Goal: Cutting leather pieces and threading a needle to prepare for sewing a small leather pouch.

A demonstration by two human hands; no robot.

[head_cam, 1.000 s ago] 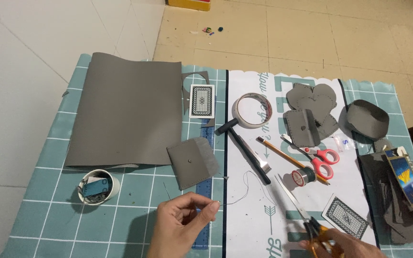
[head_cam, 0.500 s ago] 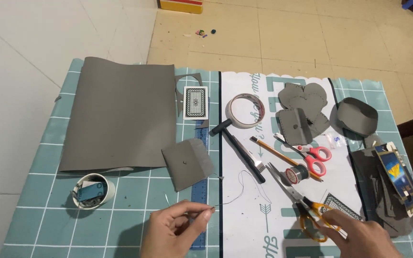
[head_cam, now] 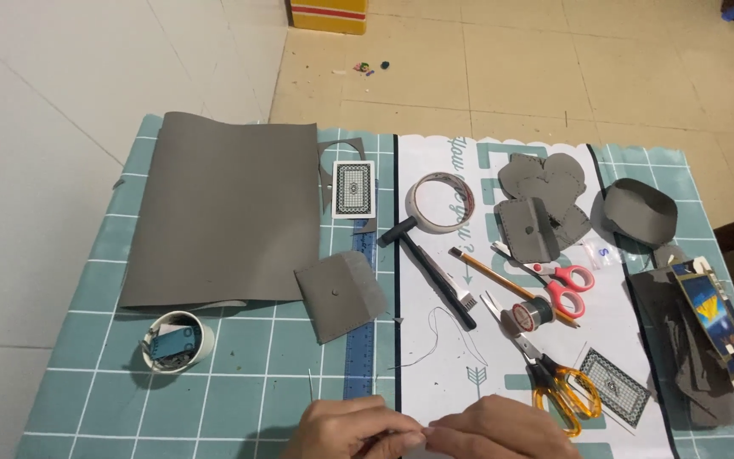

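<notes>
The fingers [head_cam: 414, 438] of both hands meet tip to tip at the near edge of the counter [head_cam: 70, 399], left hand [head_cam: 350, 429] and right hand [head_cam: 499, 433] pinched shut on something too fine to make out, probably an end of the thread [head_cam: 443, 336]. To do this well, I'd keep the pinch tight and both wrists steady. The thread curls loose on the white sheet just beyond the fingertips; a needle [head_cam: 311, 384] lies just left of the blue ruler [head_cam: 361, 327], close by the left hand.
</notes>
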